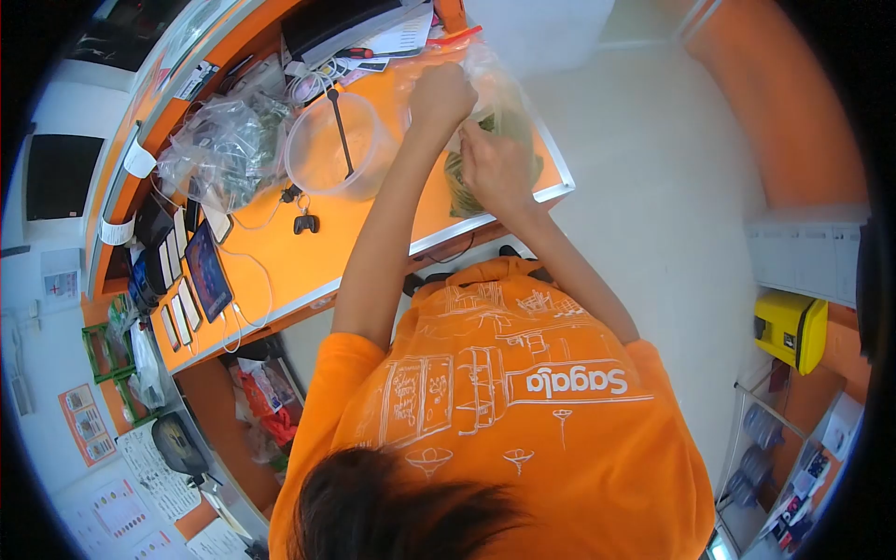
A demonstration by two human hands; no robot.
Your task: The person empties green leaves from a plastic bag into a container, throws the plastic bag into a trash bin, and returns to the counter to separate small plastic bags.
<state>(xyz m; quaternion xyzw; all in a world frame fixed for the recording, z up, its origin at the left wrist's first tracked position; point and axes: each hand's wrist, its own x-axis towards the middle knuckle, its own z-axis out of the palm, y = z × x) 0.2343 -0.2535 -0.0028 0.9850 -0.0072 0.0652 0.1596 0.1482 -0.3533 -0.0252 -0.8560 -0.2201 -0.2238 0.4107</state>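
Observation:
Near the right end of the orange counter (359, 241) stands a clear plastic bag (518, 121) with green contents in its lower part. My left hand (444, 96) is closed at the upper part of this bag, its fingers mostly turned away. Just below and to the right, my right hand (495, 168) is pinched on the bag's plastic, in front of the green contents. To the left of my hands is a round translucent tub (313, 154) with a long dark utensil (340, 135) lying across it.
Left of the tub lies a large clear bag (224, 145) with dark green contents. A black game-controller-shaped item (305, 223), a tablet (207, 270), several phones and white cables are on the counter. A metal edge (557, 191) borders its right corner.

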